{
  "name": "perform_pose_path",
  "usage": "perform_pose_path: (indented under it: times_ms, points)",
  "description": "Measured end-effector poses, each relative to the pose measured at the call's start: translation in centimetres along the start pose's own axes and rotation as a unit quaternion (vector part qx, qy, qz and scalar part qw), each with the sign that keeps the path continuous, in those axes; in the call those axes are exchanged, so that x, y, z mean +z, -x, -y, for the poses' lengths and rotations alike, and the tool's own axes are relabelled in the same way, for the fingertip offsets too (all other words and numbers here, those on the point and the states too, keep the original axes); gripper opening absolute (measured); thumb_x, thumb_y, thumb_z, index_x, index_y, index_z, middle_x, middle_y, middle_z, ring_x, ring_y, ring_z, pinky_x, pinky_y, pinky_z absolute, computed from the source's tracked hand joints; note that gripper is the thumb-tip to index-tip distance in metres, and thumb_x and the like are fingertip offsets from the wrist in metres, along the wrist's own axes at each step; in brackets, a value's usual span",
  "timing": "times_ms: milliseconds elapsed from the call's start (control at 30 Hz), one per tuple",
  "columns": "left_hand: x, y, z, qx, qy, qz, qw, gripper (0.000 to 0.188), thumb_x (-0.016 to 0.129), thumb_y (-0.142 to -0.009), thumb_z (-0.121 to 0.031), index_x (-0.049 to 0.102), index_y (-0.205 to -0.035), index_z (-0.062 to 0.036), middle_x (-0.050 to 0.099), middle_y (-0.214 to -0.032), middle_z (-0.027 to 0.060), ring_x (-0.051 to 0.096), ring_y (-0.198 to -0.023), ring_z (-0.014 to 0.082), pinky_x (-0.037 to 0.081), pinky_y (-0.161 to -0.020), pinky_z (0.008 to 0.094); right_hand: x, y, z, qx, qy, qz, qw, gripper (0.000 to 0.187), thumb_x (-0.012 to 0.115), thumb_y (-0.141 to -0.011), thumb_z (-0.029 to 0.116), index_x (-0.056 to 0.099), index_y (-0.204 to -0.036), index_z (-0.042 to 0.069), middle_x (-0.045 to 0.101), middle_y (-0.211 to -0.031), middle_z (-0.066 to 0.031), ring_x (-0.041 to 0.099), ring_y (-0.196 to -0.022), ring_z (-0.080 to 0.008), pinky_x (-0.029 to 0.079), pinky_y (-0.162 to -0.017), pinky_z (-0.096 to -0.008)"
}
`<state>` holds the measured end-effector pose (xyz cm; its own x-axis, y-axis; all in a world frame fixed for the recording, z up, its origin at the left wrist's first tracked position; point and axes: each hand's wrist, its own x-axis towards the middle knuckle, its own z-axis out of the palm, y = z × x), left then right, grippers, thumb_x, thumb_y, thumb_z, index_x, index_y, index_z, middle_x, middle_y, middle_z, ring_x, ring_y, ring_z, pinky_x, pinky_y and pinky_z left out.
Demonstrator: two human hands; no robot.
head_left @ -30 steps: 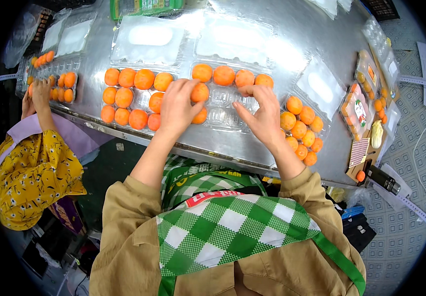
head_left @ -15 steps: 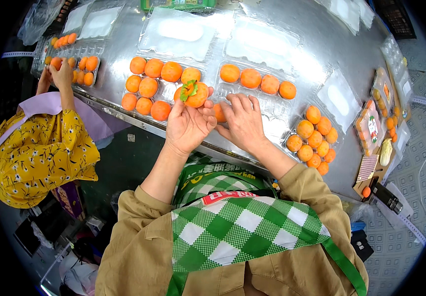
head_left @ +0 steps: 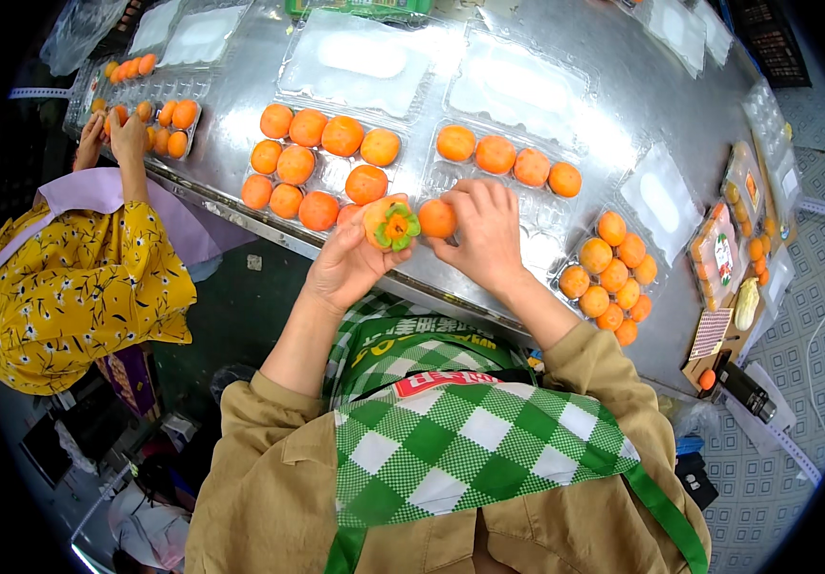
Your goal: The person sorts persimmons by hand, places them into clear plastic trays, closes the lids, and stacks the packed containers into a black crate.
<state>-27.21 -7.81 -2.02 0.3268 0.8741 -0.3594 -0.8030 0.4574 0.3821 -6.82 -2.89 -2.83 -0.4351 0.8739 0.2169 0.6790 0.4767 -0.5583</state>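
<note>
Fruit (head_left: 389, 226) with one green calyx sits gripped in the left hand (head_left: 343, 260); the right hand (head_left: 482, 239) pinches a second fruit (head_left: 438, 219) just beside it. Beyond, the middle tray (head_left: 532, 218) bears four fruits (head_left: 495, 153), the left tray (head_left: 329, 174) eleven visible; rightward, a cluster of fruits (head_left: 613, 275) shows eleven.

The left hand (head_left: 343, 263) has moved off the four-fruit tray (head_left: 541, 212) with an orange fruit (head_left: 378, 222), its green calyx (head_left: 396, 228) since turned toward that tray; the right hand (head_left: 485, 234) has shifted to the tray's left side, gripping a second fruit (head_left: 437, 218).
</note>
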Motion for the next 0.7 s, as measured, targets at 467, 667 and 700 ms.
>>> perform_pose_path:
  times_ms: [467, 667, 700]
  points:
    - [3.6, -7.5, -0.1, 0.236, -0.781, 0.051, 0.576, 0.054, 0.075, -0.065, -0.002, 0.060, -0.117, -0.0034, 0.058, -0.111, 0.0097, 0.056, -0.104, 0.0276, 0.046, -0.088, 0.0367, -4.4, 5.1, -4.2, 0.296, -0.833, 0.044, 0.464, 0.051, 0.042, -0.098, 0.045, 0.048, -0.128, 0.005, 0.057, -0.123, -0.0095, 0.059, -0.102, -0.0214, 0.048, -0.084, -0.0364]
    - [2.9, -8.9, -0.1, 0.251, -0.844, 0.099, 0.463, 0.056, 0.074, -0.063, 0.000, 0.060, -0.117, -0.0044, 0.058, -0.110, 0.0096, 0.054, -0.102, 0.0287, 0.045, -0.089, 0.0385, -4.7, 5.4, -3.7, 0.293, -0.859, 0.050, 0.416, 0.050, 0.040, -0.098, 0.046, 0.047, -0.130, 0.007, 0.053, -0.130, -0.0073, 0.059, -0.100, -0.0208, 0.048, -0.083, -0.0361]
    - [2.8, -8.9, 0.0, 0.248, -0.848, 0.096, 0.458, 0.055, 0.074, -0.063, 0.000, 0.059, -0.116, -0.0044, 0.058, -0.110, 0.0094, 0.054, -0.101, 0.0287, 0.045, -0.088, 0.0385, -4.6, 5.4, -3.7, 0.292, -0.857, 0.051, 0.422, 0.050, 0.040, -0.098, 0.045, 0.047, -0.130, 0.007, 0.052, -0.130, -0.0076, 0.059, -0.100, -0.0209, 0.047, -0.083, -0.0359]
